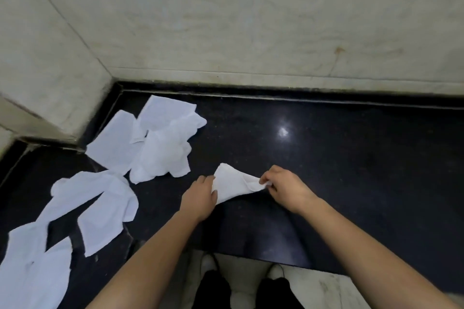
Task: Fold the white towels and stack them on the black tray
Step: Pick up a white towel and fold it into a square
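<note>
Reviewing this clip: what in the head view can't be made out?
The black tray: not identifiable in the head view; a dark patch among the lower-left towels is mostly covered by them.
The lower-left towels: cut off by the left and bottom edges.
The held towel: its fold count is hidden, as it is bunched between the left hand and right hand.

small white towel (233,185) half folded into a wedge, near the worktop's front edge, left hand (200,195) and right hand (283,188) gripping its ends, crumpled loose towels (160,148) by the back left corner, flatter towels (100,206) along the left edge
</note>
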The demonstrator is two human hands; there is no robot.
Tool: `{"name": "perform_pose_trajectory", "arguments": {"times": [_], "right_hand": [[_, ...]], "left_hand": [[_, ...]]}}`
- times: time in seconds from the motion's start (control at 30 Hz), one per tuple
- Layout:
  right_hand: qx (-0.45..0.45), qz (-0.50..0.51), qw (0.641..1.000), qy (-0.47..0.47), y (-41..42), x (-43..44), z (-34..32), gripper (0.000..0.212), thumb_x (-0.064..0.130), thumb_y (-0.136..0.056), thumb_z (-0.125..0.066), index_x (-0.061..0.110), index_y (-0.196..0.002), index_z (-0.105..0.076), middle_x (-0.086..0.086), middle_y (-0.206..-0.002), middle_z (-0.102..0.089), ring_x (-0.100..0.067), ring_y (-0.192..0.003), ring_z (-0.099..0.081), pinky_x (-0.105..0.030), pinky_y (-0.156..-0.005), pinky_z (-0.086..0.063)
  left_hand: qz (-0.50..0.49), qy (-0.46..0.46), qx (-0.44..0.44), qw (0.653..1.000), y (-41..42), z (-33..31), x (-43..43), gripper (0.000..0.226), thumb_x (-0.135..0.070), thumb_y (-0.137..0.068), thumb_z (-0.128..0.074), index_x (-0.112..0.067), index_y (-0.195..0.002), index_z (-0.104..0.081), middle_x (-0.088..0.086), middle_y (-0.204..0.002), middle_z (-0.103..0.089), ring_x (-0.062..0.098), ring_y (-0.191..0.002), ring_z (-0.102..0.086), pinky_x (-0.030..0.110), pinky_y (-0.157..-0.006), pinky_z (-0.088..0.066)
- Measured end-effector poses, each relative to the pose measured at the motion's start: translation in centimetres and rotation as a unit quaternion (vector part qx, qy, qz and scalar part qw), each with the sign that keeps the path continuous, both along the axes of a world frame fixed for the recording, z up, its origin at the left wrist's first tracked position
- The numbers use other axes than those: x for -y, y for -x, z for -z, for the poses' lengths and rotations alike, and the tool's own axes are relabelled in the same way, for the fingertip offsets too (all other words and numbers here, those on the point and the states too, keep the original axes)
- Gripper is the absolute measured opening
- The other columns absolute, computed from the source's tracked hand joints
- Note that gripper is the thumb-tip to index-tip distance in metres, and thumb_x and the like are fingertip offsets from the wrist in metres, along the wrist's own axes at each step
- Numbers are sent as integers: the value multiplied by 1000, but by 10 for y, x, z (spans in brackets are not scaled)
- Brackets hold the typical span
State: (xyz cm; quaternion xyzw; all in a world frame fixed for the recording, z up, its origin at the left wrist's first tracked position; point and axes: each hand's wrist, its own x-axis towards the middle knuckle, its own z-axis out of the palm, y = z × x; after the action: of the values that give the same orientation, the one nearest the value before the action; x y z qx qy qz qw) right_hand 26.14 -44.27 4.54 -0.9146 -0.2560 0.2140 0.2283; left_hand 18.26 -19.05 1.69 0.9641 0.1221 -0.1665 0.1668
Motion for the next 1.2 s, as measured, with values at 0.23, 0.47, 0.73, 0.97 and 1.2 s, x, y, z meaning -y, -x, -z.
{"name": "perform_pose_trajectory", "arguments": {"times": [0.23, 0.47, 0.73, 0.97, 1.2], "right_hand": [[-17, 94, 995, 12, 23, 20, 16, 28, 6, -91, -57, 20, -110, -72, 0, -114, -61, -24, -97, -65, -37, -87, -53], [-15, 138, 990, 29, 35, 6, 9, 29, 17, -95, -54, 25, -117, -71, 4, -119, -61, -17, -104, -64, -29, -92, -50], [13, 133, 990, 41, 21, -13, -14, 32, 17, -96, -52, 23, -122, -69, 4, -120, -62, -16, -107, -63, -26, -94, -49], [6, 126, 991, 46, 32, -6, -15, 29, 18, -95, -53, 28, -116, -70, 8, -116, -62, -14, -100, -64, -29, -89, -52], [0, 151, 988, 37, 41, 16, 1, 19, 21, -95, -57, 29, -108, -68, 8, -105, -67, -14, -92, -65, -34, -81, -54]], "left_hand": [[131, -29, -19, 991, -63, 32, 16, 56, -29, -102, -44, -24, -155, -25, 4, -161, -23, 28, -138, -34, 43, -105, -43], [154, 22, 45, 987, -69, 37, -3, 28, -10, -96, -48, -20, -111, -70, 1, -108, -70, 21, -99, -61, 32, -80, -48], [41, 105, 15, 993, -52, 20, -30, 16, -31, -96, -52, -20, -103, -62, -3, -82, -69, 16, -81, -65, 35, -73, -53], [28, 110, -24, 993, -61, 23, 2, 35, -43, -88, -68, -17, -109, -58, 0, -92, -69, 20, -88, -67, 34, -76, -54], [-15, 144, -28, 989, -58, 23, 4, 36, -14, -94, -60, -17, -130, -58, 2, -106, -69, 21, -102, -65, 31, -91, -51]]}}
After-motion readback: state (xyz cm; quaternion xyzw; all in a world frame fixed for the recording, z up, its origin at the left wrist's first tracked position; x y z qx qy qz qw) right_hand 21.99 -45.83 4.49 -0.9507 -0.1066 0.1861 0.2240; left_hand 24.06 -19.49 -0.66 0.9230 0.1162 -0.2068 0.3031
